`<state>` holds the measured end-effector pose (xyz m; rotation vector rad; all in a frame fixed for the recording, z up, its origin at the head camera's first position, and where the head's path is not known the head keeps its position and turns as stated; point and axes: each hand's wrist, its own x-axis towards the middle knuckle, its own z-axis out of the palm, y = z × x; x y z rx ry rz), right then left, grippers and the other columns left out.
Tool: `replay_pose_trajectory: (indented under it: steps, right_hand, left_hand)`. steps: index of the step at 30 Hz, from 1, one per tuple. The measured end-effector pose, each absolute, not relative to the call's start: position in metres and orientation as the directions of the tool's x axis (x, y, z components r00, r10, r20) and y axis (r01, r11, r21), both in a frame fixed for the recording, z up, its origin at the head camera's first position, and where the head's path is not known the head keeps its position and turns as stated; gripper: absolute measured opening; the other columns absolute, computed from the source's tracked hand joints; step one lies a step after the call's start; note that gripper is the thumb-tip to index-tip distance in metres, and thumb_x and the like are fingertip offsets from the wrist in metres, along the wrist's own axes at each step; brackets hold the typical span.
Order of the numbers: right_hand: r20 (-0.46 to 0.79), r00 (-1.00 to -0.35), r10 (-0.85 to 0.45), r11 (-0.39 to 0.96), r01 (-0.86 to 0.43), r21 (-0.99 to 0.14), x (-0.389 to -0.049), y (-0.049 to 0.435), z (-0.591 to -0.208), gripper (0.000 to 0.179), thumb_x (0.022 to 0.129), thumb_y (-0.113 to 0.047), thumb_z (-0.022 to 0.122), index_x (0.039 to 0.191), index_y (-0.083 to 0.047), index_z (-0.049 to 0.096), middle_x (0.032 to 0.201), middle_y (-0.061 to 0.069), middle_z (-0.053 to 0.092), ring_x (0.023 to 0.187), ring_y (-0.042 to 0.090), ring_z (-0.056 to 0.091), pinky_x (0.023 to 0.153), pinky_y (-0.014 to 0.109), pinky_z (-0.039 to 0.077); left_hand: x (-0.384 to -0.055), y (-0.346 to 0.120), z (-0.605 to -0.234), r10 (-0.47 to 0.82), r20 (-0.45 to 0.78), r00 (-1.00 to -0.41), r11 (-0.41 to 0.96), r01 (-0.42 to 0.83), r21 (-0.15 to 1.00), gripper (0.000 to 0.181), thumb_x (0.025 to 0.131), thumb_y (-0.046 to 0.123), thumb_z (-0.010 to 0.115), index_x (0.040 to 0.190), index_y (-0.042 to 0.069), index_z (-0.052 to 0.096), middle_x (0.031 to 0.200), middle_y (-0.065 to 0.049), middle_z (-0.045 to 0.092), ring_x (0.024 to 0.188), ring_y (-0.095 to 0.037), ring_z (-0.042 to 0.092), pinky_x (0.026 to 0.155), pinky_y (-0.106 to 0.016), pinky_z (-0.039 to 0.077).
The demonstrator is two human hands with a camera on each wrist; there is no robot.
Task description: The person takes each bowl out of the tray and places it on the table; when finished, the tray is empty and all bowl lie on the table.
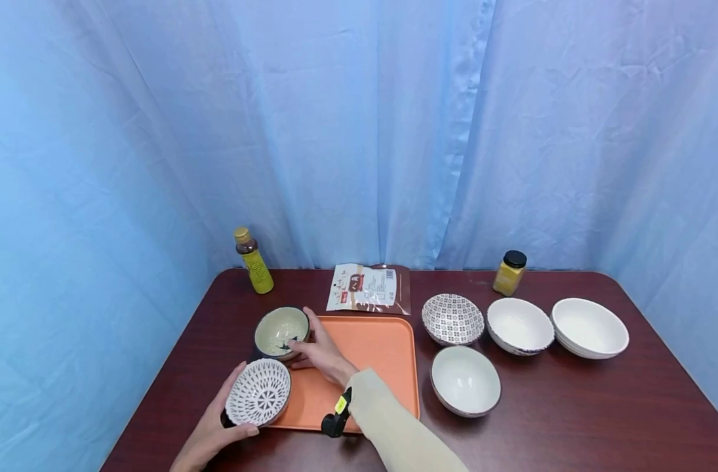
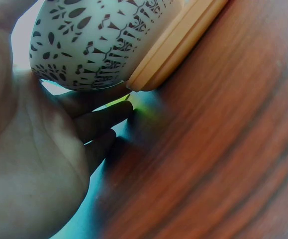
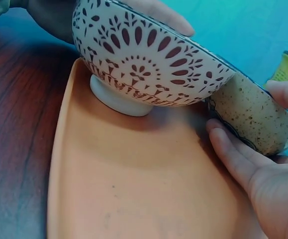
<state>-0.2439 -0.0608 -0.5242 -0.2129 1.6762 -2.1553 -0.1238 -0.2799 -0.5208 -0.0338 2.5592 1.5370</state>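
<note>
At the tray's left end, my left hand point(image 1: 212, 429) grips a white bowl with a dark petal pattern point(image 1: 258, 393), thumb along the near side and fingers round the left. Seen from the right wrist, this bowl point(image 3: 148, 59) tilts, its foot low over the tray. My right hand point(image 1: 323, 351) holds a pale green speckled bowl point(image 1: 279, 328) by its right side, thumb over the rim and fingers outside. The speckled bowl point(image 3: 253, 107) is tilted just behind the patterned one. Both bowls overlap the orange tray's point(image 1: 373, 367) left edge in the head view.
A sauce bottle point(image 1: 255, 262) stands at the back left, with a food pouch point(image 1: 370, 290) lying behind the tray. To the right are a patterned bowl point(image 1: 453, 319), a pale bowl point(image 1: 466, 380), white bowls point(image 1: 520, 326) point(image 1: 589, 328) and a yellow jar point(image 1: 509, 274). Blue curtains point(image 1: 335, 131) surround the table.
</note>
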Motion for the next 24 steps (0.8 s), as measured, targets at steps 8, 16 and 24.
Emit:
replay_pose_trajectory:
  steps: [8,16,24]
  right_hand:
    - [-0.118,-0.924,-0.364,-0.22,0.209,-0.953,-0.239,-0.044,-0.526,0.084,0.096,-0.004,0.061,0.163,-0.02,0.013,0.156,0.027,0.034,0.076,0.027,0.072,0.074,0.046,0.061]
    - [-0.121,-0.935,-0.333,-0.222,0.203,-0.954,-0.232,-0.031,-0.526,0.085,0.095,-0.001,0.059,0.163,-0.019,0.011,0.156,0.029,0.032,0.07,0.021,0.071,0.073,0.043,0.062]
    - [-0.115,-0.94,-0.321,-0.223,0.193,-0.956,-0.218,-0.015,-0.525,0.085,0.094,0.001,0.058,0.162,-0.018,0.012,0.15,0.033,0.037,0.069,0.022,0.071,0.071,0.042,0.062]
  left_hand:
    - [-0.124,-0.28,-0.521,0.071,-0.108,-0.992,0.458,-0.064,0.886,0.111,0.073,0.014,0.085,0.161,0.023,0.018,0.167,-0.009,0.024,0.124,0.022,0.026,0.101,-0.016,0.028]
    - [-0.125,-0.282,-0.522,0.067,-0.126,-0.99,0.467,-0.08,0.881,0.112,0.073,0.016,0.085,0.162,0.022,0.017,0.167,-0.007,0.024,0.123,0.023,0.026,0.105,-0.024,0.029]
    - [-0.126,-0.281,-0.522,0.078,-0.133,-0.988,0.444,-0.085,0.892,0.113,0.074,0.015,0.085,0.162,0.021,0.015,0.168,-0.007,0.021,0.123,0.025,0.024,0.11,-0.035,0.029]
